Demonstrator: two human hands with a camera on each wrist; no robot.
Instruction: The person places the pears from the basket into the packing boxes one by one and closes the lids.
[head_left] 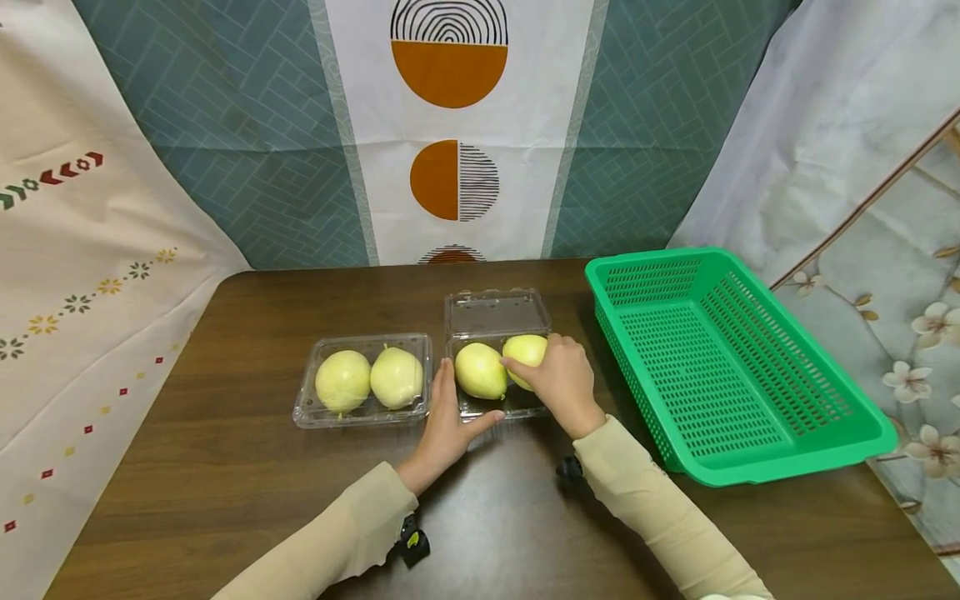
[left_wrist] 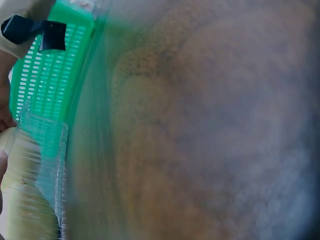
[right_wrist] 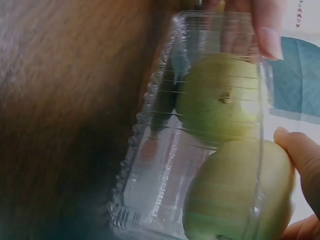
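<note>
An unlidded clear plastic clamshell box [head_left: 498, 312] holds two yellow-green pears, its lid folded back. My right hand [head_left: 564, 379] grips the right pear [head_left: 523, 354], thumb on the near side and fingers over its far side. In the right wrist view this pear [right_wrist: 235, 190] sits partly above the box rim. The other pear [head_left: 481, 371] lies beside it. My left hand [head_left: 444, 429] rests against the box's left side, fingers straight and thumb stretched along the front edge. Left of it stands a second clear box [head_left: 306, 408] with two pears [head_left: 342, 381].
A large green plastic basket [head_left: 817, 458] stands on the right of the brown wooden table [head_left: 247, 467], close to the right forearm. Patterned cloth [head_left: 285, 183] hangs behind the table. The left box sits right beside the left hand.
</note>
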